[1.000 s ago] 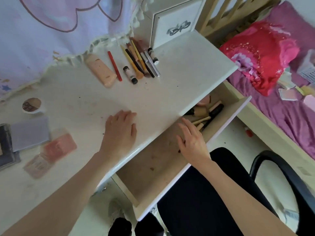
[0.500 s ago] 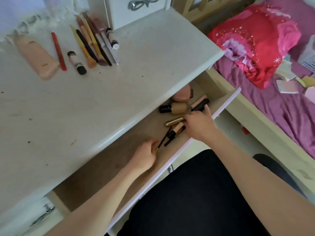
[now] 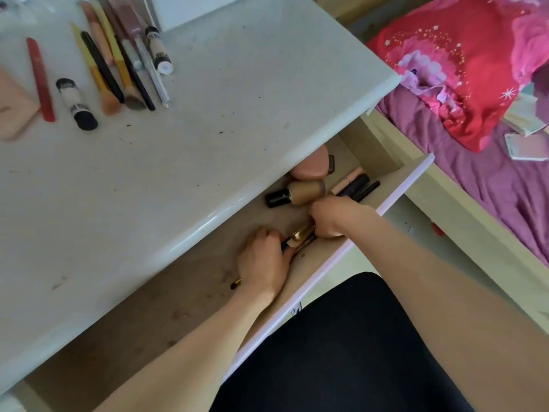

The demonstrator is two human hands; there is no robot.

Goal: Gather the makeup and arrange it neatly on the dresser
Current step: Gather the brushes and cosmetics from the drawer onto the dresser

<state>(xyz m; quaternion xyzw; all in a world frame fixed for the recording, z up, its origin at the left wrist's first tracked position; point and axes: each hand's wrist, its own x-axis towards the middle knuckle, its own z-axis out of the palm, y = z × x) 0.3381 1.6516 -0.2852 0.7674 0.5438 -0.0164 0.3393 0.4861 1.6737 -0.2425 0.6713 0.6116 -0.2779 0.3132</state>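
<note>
Head view, left to right: sorted row lying on dresser top; left hand, off the top within the last second, now in open drawer, fingers curled round slim sticks; right hand clenched on same bundle; foundation bottle ungathered; gathering underway.

No readable text anywhere.

Two small tubes on the counter carry dark print: the black-capped tube near the red stick, and the white-capped tube beside the row of pencils. On both, the lettering is too blurred to make out a word or brand. The cards on the bed show pale colours only, with no legible writing.
</note>
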